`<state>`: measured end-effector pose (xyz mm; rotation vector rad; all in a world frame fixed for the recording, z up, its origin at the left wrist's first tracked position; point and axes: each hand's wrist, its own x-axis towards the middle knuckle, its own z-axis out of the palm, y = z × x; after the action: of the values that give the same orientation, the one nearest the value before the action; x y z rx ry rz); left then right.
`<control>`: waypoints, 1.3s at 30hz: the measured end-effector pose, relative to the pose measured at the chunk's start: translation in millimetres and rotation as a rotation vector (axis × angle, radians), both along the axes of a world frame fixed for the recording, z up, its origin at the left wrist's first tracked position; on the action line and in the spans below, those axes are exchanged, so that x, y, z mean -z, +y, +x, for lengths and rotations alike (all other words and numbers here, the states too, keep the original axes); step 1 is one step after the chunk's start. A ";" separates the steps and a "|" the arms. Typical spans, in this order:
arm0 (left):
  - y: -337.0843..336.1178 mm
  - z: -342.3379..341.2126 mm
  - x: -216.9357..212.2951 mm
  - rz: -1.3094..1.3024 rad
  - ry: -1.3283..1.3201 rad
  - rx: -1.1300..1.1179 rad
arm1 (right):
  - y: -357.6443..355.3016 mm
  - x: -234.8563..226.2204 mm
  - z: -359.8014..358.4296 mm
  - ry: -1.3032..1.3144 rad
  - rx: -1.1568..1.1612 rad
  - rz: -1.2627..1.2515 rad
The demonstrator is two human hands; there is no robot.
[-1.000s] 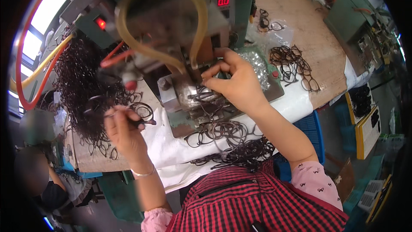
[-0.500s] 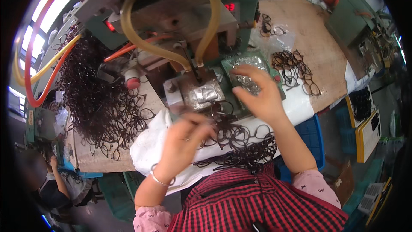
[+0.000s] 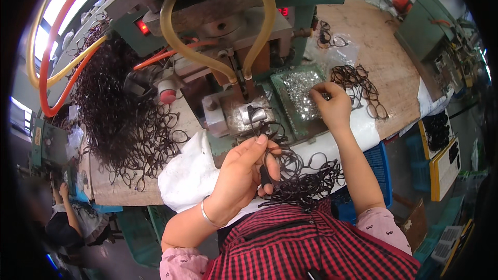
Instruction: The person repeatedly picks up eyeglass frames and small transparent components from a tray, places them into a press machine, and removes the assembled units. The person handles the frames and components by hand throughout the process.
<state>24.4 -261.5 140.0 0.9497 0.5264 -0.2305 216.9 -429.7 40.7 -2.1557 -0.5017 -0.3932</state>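
My left hand [image 3: 239, 172] is closed on a dark eyeglass frame [image 3: 266, 176] in front of the machine's metal work block [image 3: 236, 116]. Part of that frame reaches up over the block; the fingers cover the rest. To the right, my right hand [image 3: 336, 108] has its fingertips pinched together at the edge of a green tray [image 3: 284, 108] filled with small shiny metal pieces [image 3: 302, 87]. Whatever is between those fingertips is too small to make out. A pile of dark eyeglass frames [image 3: 306, 184] lies near my apron, below both hands.
The green press [image 3: 223, 21] with its yellow hose loop [image 3: 167, 15] stands ahead. A big heap of dark frames [image 3: 111, 93] fills the left, beside a red button [image 3: 167, 96]. More frames [image 3: 363, 85] lie right. A blue crate [image 3: 381, 168] stands below; another person [image 3: 70, 212] sits far left.
My left hand has moved slightly right and now grips an eyeglass frame at the work block. The right hand has shifted right, its spread fingers now pinched at the tray of metal pieces.
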 end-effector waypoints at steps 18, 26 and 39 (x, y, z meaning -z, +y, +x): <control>-25.2 -63.7 44.9 0.886 -0.515 0.680 | -5.2 -21.7 2.9 0.294 -0.225 0.083; 47.5 -75.9 54.9 1.326 -0.352 0.164 | -44.6 -27.0 10.1 0.241 -0.268 0.047; 204.0 -35.2 131.5 2.245 0.019 -0.349 | 66.8 -70.3 -48.8 -0.208 -0.535 0.238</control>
<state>-10.8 -57.5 8.5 2.9387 0.8749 0.9402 168.1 -362.8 111.0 -1.6773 -1.0612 -0.3536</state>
